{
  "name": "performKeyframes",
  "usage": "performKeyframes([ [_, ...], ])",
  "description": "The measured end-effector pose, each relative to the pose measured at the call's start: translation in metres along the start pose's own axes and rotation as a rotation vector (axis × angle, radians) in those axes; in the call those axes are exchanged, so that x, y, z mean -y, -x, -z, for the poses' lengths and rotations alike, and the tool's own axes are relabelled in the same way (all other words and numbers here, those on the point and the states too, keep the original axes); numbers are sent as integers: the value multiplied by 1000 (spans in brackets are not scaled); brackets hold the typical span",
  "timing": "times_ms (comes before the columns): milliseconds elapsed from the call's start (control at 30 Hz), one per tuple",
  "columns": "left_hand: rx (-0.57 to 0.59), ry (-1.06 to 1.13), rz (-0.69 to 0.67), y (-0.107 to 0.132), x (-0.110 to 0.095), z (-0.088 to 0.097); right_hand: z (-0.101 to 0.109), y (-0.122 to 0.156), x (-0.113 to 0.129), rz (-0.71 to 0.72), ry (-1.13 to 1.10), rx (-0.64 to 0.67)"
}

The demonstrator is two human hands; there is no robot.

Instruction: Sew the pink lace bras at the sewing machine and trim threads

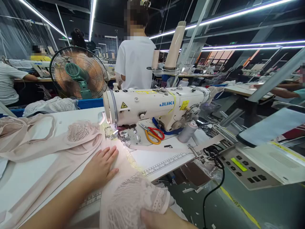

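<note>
My left hand (pixel 101 167) lies flat with fingers stretched out on pale pink fabric (pixel 71 149) spread over the white sewing table (pixel 157 159), just in front of the needle area of the white JUKI sewing machine (pixel 154 106). At the bottom edge my right hand (pixel 162 219) grips the near end of the pink lace piece (pixel 133 197), which hangs off the table's front edge. The fabric runs from my hands up under the presser foot (pixel 116 132).
Orange-handled scissors (pixel 153 133) and a thread spool (pixel 187 131) sit by the machine base. A control panel (pixel 245 170) with a black cable is at right. A fan (pixel 78 73) stands behind the table; a person in a white shirt (pixel 135 60) stands beyond.
</note>
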State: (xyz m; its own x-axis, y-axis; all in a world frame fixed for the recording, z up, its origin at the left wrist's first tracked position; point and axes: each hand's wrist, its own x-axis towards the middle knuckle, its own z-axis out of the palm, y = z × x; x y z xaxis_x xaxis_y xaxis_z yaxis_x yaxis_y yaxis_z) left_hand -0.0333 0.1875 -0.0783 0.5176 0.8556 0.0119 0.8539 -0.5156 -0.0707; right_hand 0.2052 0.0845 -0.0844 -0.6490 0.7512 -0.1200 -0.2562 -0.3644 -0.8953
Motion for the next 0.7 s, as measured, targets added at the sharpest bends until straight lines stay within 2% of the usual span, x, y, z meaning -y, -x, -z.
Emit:
performKeyframes([
  [133,1,17,3,-15,5,9,-5,-12,0,2,-198,-29],
  [333,-31,51,2,-32,12,14,4,-11,-3,-57,-86,-182],
  [533,-64,64,14,-40,14,12,1,-11,26,-103,-216,-65],
  [600,-103,79,4,-40,15,8,6,-7,28,-115,-144,-36],
  [700,-132,107,-39,-40,19,0,17,2,21,-37,130,-65],
])
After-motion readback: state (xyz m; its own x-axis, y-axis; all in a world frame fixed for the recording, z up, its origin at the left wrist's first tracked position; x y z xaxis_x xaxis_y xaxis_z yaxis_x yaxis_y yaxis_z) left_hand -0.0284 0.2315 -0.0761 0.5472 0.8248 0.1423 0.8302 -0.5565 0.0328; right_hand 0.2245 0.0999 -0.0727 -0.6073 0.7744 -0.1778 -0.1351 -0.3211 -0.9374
